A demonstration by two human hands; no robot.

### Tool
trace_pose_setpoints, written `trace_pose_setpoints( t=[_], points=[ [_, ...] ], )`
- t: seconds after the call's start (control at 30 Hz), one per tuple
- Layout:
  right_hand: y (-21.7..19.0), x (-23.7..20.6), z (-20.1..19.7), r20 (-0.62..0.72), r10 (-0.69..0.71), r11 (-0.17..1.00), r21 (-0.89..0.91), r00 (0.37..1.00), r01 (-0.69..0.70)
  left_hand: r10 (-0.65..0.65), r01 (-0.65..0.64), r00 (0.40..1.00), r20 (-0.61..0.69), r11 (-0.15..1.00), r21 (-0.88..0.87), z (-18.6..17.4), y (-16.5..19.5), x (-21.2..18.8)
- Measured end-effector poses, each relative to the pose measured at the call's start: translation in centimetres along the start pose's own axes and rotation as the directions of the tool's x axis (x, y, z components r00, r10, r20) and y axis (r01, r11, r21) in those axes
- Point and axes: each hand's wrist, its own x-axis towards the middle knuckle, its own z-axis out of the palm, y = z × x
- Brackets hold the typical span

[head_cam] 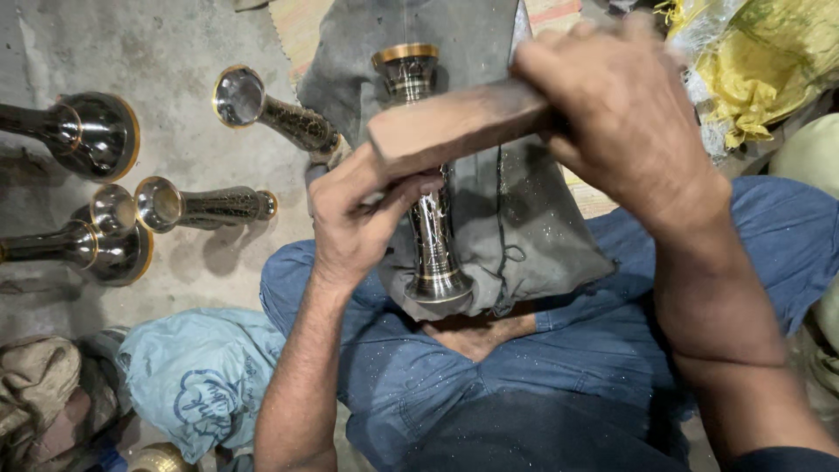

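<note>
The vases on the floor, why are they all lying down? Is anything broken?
Four vases lie tipped on the floor, not upright, but none looks broken. Tiny shiny flecks dot the grey cloth.

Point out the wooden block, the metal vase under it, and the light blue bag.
wooden block (454, 122), head view, on its broad front face.
metal vase (434, 240), head view, on its narrow engraved stem.
light blue bag (197, 380), head view, on its crumpled middle.

Bare forearms; blue denim trousers, flecked with pale specks; barefoot.
</note>
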Motion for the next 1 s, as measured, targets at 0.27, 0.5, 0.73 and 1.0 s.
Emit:
trace_pose_setpoints(
  t=[0.27, 0.5, 0.73, 1.0],
  points=[
    [-0.6, 0.1, -0.3, 0.024, -0.292, 0.810, -0.525, 0.956, 0.261, 0.013, -0.012, 1.000, 0.014, 1.000, -0.014, -0.2, 0.0, 0.0],
    [0.2, -0.5, 0.1, 0.003, -0.236, 0.899, -0.378, 0.972, 0.219, 0.043, -0.042, 0.999, -0.008, 0.998, 0.041, -0.1, 0.0, 0.2],
    [-0.4, -0.2, -0.1, -0.040, -0.210, 0.945, -0.263, 0.977, 0.192, 0.026, -0.026, 1.000, 0.002, 1.000, -0.009, -0.1, -0.3, 0.1],
    [-0.1, -0.3, 0.2, 0.032, -0.238, 0.842, -0.491, 0.971, 0.223, -0.091, 0.063, 0.993, -0.081, 0.953, -0.296, 0.5, -2.2, -1.4]
  ],
)
